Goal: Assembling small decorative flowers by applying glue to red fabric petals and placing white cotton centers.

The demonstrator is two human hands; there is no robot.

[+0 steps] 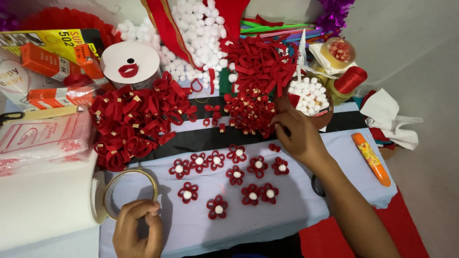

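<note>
Right hand point(297, 135) reached far across the worktop point(201, 229), fingers curled and pinching at the near right edge of a small heap of red ribbon loops point(249, 113); exactly which loop was gripped, hard to tell. Just beyond it, a bowl of white pompoms point(311, 94) with a glue bottle point(301, 52) standing up behind. Left hand point(138, 228) low at the near left, fingers folded together on the near rim of a roll of clear tape point(130, 191) lying flat. Between the two hands, finished red ribbon flowers point(229, 177) with white centres, laid out in loose rows on the pale cloth. Farther left, a larger pile of red loops point(134, 122); behind that, a round white card with red lips point(130, 62). Far right, near the edge, an orange tube point(372, 159), well apart from both hands.
</note>
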